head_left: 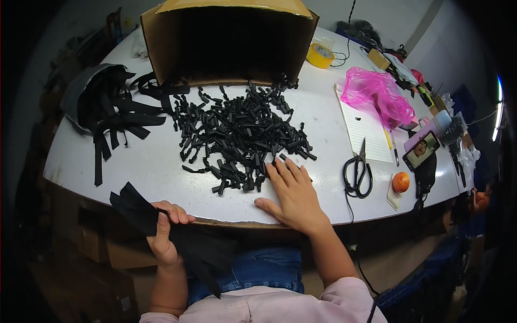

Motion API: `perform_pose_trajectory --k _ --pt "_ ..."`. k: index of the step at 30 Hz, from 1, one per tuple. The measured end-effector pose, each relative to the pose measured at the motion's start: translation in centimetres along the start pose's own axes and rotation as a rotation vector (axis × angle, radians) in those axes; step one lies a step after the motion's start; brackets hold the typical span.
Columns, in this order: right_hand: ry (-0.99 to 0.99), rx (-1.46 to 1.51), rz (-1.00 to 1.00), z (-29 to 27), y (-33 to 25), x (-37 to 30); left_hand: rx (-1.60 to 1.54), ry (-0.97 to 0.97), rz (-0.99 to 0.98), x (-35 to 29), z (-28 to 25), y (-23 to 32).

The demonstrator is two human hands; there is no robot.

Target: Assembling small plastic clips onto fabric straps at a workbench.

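- Pink shirt (258,311) closest, I face the table (320,110).
- By its near edge, my left hand (163,243) pinches long black strips (134,209), best squared together.
- Small black pieces (253,129), piled mid-table, touch my spread right hand (296,198); light fingertips should prevent scattering.

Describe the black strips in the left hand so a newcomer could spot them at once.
Start at the near edge of the white table, left of centre. The left hand there grips black strips that stick out on either side. Unlike the loose strips spilling from the grey bag, these are held.
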State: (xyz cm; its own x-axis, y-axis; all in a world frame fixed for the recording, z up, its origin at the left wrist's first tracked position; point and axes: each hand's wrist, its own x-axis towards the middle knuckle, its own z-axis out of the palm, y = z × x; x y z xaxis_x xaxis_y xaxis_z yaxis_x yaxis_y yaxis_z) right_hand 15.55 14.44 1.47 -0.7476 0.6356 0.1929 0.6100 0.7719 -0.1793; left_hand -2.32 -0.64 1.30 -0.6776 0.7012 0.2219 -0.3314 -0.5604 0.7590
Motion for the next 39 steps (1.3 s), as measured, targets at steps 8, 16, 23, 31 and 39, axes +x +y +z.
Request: perform_pose_trajectory --k 8,16,23,31,39 --pt "0.430 0.497 -0.134 -0.2 -3.5 -3.9 0.131 -0.354 -0.259 -3.0 0.6 -2.5" --pt "0.228 1.058 -0.035 0.8 -6.2 -5.2 0.310 -0.320 -0.315 -3.9 2.4 -2.7" --pt "0.156 1.330 0.095 1.7 -5.9 -5.5 0.489 -0.376 -0.123 -4.3 1.8 -3.8" --pt "0.304 0.821 0.088 0.8 -4.6 -2.8 0.309 -0.198 -0.493 -4.5 1.3 -4.2" --pt "0.356 0.054 0.169 1.3 -0.5 1.0 0.248 -0.172 -0.611 -3.6 2.5 -3.4"
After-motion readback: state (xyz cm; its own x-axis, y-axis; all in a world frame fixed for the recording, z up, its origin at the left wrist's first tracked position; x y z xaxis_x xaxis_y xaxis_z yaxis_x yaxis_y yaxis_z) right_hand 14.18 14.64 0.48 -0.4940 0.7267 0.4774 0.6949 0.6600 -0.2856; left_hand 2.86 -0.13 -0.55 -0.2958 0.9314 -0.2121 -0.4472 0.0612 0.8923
